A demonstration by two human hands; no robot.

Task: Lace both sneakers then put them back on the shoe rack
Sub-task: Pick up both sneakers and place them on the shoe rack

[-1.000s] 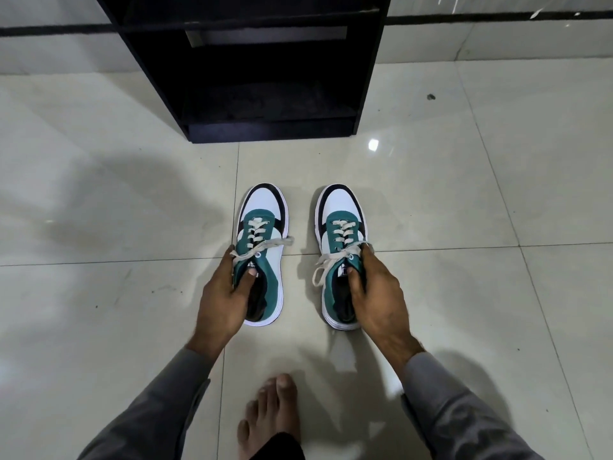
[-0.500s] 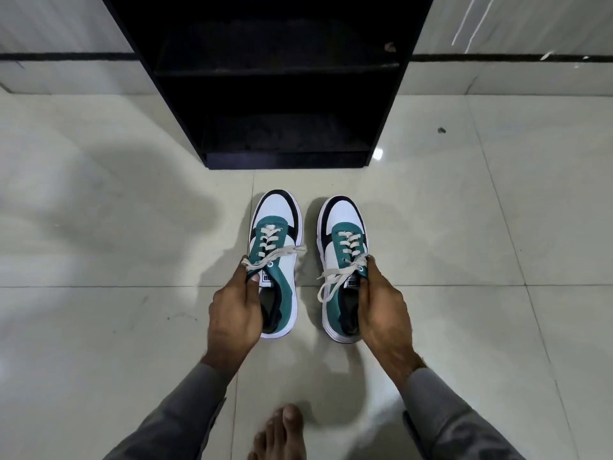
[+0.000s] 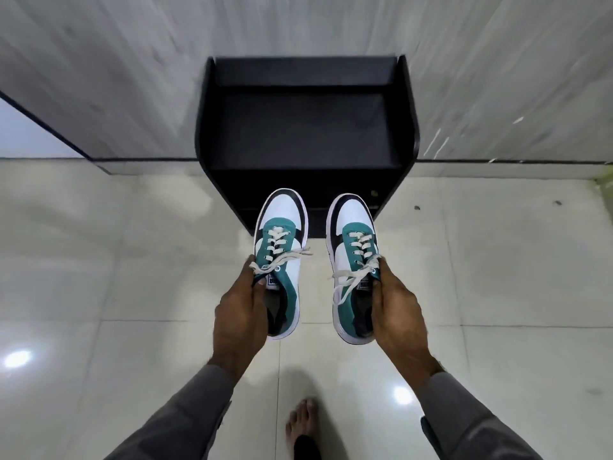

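Two laced sneakers hang off the floor, left sneaker (image 3: pixel 280 260) gripped by left-hand fingers (image 3: pixel 255 280), right sneaker (image 3: pixel 355 267) by right-hand fingers (image 3: pixel 381 277). Next: carry both forward onto the shoe rack (image 3: pixel 305 127) beyond the fingers.

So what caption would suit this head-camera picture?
Each hand, left and right, holds a laced green-and-white sneaker before the black shoe rack.

left sneaker (image 3: pixel 282 257) left of right sneaker (image 3: pixel 353 260) | shoe rack (image 3: pixel 305 127) beyond
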